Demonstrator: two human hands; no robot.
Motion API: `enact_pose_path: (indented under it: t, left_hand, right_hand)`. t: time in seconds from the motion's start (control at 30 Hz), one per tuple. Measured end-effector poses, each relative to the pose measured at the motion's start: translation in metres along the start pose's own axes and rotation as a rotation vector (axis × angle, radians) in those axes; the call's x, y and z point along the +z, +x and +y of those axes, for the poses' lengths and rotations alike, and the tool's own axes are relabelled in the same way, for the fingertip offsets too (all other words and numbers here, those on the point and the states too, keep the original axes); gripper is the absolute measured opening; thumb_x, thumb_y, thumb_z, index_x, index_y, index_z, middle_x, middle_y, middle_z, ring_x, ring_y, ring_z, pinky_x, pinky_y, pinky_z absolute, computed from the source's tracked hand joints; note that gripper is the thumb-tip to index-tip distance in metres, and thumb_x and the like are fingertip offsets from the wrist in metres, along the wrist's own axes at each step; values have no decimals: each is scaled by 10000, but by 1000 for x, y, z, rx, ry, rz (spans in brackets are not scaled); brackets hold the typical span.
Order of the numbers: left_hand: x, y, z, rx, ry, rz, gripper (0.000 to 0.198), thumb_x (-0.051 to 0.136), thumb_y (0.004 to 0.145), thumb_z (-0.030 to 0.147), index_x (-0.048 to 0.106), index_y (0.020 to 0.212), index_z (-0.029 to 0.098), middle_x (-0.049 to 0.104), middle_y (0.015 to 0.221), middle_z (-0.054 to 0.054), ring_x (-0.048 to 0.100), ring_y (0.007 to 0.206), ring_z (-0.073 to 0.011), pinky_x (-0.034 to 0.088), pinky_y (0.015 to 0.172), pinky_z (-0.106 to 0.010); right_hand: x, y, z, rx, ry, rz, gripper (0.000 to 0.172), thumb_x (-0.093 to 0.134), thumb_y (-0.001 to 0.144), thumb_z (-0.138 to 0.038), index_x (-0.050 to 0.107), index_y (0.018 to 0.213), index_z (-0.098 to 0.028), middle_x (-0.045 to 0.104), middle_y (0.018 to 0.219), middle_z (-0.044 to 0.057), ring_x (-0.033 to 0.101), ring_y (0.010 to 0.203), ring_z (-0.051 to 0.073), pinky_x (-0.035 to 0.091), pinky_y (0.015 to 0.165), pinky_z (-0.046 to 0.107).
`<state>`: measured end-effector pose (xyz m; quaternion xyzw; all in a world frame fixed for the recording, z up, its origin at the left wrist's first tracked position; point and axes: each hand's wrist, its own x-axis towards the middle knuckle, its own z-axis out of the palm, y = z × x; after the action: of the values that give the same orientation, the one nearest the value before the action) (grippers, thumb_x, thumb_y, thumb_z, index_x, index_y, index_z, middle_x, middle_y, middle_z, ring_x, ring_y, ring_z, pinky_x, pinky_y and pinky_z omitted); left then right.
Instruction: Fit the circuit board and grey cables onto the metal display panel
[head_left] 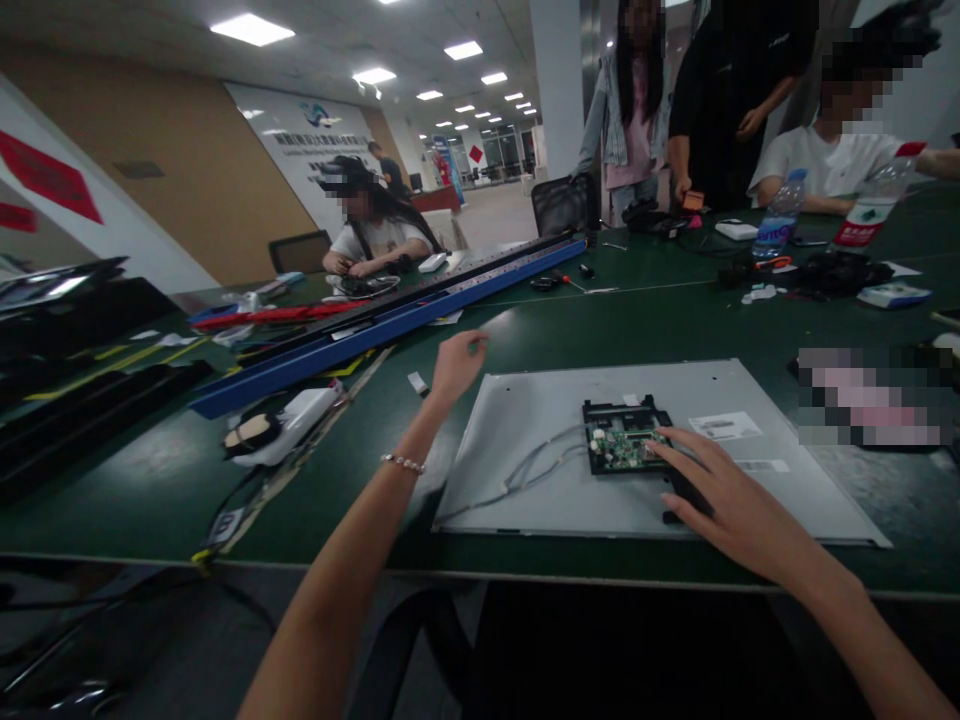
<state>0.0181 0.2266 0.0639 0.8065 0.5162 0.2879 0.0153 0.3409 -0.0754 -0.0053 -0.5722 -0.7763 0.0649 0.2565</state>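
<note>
A flat grey-white panel (540, 400) lies on the green table in front of me. On it sits a black plastic frame (626, 408) carrying a green circuit board (630, 452), with grey cables (536, 468) running from it to the left. My right hand (709, 490) reaches over the panel, fingers stretched and apart, the fingertips at the board's right side. My left hand (456, 364) is raised beyond the panel's far left corner. Its fingers are curled in a pinch; whatever may be between them is too small to make out.
A long blue rail (420, 320) crosses the table at the far left. A white device (292, 425) with a cable lies nearer. Bottles (780, 215) and small tools (551, 283) are farther back. Several people are around the table. A phone-like object (870, 400) lies to the right.
</note>
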Motion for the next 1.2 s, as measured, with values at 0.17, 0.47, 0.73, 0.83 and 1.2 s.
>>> enact_pose_path:
  t: [0.17,0.47,0.73,0.83,1.2]
  left_hand:
    - [-28,-12,-96,-290,218,127,381,463,811,147,695,1111,109,703,1108,-113,638,1014,-221,444,958,-297]
    - [-30,-35,-135,-498,133,-22,442,598,736,239,637,1169,163,695,1137,-73,658,894,-184,484,818,-249]
    - [-30,-30,-128,-478,59,-42,397,581,689,205,716,1061,167,745,951,-52,679,878,-200,503,775,-245]
    - [-34,-32,-126,-483,56,-12,330,577,688,222,754,960,163,753,893,-55,682,861,-206,502,777,-248]
    - [-86,-40,-36,-316,-530,12,340,708,681,386,760,919,148,712,800,-37,540,626,-109,413,593,-213]
  right_hand:
    - [4,-2,2,-8,-6,21,540,467,949,-411,387,1473,-310,389,1533,72,368,1404,299,356,1131,547]
    - [6,-2,6,-22,-8,24,526,459,955,-410,398,1466,-306,394,1528,74,360,1408,302,351,1129,561]
    - [6,-2,4,-10,-16,11,507,446,966,-403,404,1457,-285,390,1527,78,335,1421,286,334,1145,546]
    - [4,-1,3,-15,-9,20,513,453,963,-407,400,1459,-288,400,1523,79,340,1419,289,329,1146,549]
    - [-6,0,-8,-41,81,396,432,463,967,-292,469,1397,-260,553,1376,82,506,1284,237,392,1112,461]
